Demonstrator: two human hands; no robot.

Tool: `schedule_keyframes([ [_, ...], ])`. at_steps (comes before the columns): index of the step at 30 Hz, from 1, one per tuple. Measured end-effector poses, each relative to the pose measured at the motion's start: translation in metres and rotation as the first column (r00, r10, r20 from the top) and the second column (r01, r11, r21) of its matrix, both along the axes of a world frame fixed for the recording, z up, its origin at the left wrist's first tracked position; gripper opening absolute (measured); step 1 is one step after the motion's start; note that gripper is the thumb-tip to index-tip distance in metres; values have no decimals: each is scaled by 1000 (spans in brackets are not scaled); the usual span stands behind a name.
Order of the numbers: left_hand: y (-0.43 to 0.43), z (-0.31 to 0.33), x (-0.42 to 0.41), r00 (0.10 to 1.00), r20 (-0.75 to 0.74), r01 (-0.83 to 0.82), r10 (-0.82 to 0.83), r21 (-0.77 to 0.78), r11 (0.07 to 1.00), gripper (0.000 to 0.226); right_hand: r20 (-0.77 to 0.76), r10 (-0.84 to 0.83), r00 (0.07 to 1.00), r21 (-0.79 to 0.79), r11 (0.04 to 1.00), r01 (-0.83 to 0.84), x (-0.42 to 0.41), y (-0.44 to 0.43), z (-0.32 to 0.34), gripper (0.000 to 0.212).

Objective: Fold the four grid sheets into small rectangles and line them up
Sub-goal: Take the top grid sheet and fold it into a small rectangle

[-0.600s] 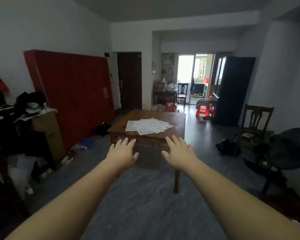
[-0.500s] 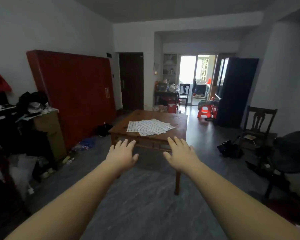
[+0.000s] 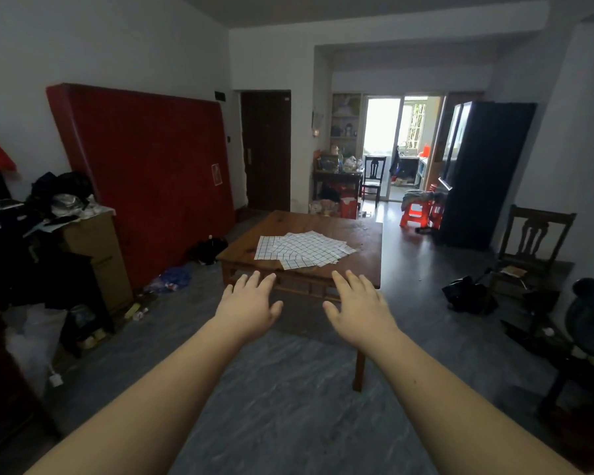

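Observation:
White grid sheets point(image 3: 300, 250) lie flat and overlapping in a loose fan on a low brown wooden table point(image 3: 364, 255) in the middle of the room. Both my arms stretch forward, palms down. My left hand point(image 3: 249, 305) hovers with fingers spread, short of the table's near edge. A little to its right, my right hand point(image 3: 359, 306) is held the same way. Neither hand touches the sheets or holds anything.
A red mattress point(image 3: 148, 173) leans on the left wall beside cluttered furniture point(image 3: 59, 241). A wooden chair point(image 3: 532, 248) and a black bag point(image 3: 467, 296) are on the right, a dark fridge point(image 3: 484, 173) behind. Grey floor lies between me and the table.
The view has moved slightly closer to the table. Both hands stay outstretched and open in the same pose.

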State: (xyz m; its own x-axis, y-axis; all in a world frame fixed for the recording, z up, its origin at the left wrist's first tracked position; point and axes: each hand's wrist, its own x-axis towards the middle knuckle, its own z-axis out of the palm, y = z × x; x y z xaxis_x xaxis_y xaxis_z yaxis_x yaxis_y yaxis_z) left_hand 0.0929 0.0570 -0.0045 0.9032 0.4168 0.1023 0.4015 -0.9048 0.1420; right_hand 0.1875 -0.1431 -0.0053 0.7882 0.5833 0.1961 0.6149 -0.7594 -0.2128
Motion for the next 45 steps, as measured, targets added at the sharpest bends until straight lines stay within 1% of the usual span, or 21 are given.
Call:
schedule_keyframes([
  [4, 36, -14, 48, 1000, 3, 2, -2, -25, 1000, 69, -18, 14, 1000, -8, 1000, -14, 48, 37, -13, 68],
  [8, 86, -20, 113, 1000, -4, -5, 5, -48, 999, 70, -15, 0, 1000, -27, 1000, -1, 115, 86, -20, 66],
  [13, 150, -23, 203, 1000, 23, 14, -13, -51, 999, 69, -14, 3, 1000, -75, 997, -4, 202, 149, -20, 66],
  [17, 187, -27, 263, 1000, -5, 26, -26, -66, 997, 69, -10, -6, 1000, -51, 999, 6, 257, 185, -24, 65],
  [24, 234, -41, 348, 999, -19, 46, -48, -95, 994, 68, -82, -34, 996, -18, 999, 33, 344, 214, -51, 64],
  [31, 280, -81, 449, 999, -3, 41, -42, -109, 993, 68, -159, -17, 987, -14, 1000, 15, 451, 256, -95, 64],
  [36, 307, -119, 540, 994, -87, 58, -70, -133, 989, 67, -257, -12, 966, 10, 1000, 15, 551, 287, -122, 65],
  [39, 328, -132, 592, 994, -93, 43, -59, -157, 987, 67, -286, 2, 958, 0, 1000, -2, 603, 308, -142, 65],
  [42, 348, -146, 638, 995, -79, 48, -63, -177, 983, 64, -315, 31, 949, 3, 999, -32, 643, 332, -161, 64],
  [45, 365, -165, 671, 990, -116, 52, -75, -194, 980, 63, -370, 31, 928, -37, 998, -48, 672, 351, -179, 64],
])
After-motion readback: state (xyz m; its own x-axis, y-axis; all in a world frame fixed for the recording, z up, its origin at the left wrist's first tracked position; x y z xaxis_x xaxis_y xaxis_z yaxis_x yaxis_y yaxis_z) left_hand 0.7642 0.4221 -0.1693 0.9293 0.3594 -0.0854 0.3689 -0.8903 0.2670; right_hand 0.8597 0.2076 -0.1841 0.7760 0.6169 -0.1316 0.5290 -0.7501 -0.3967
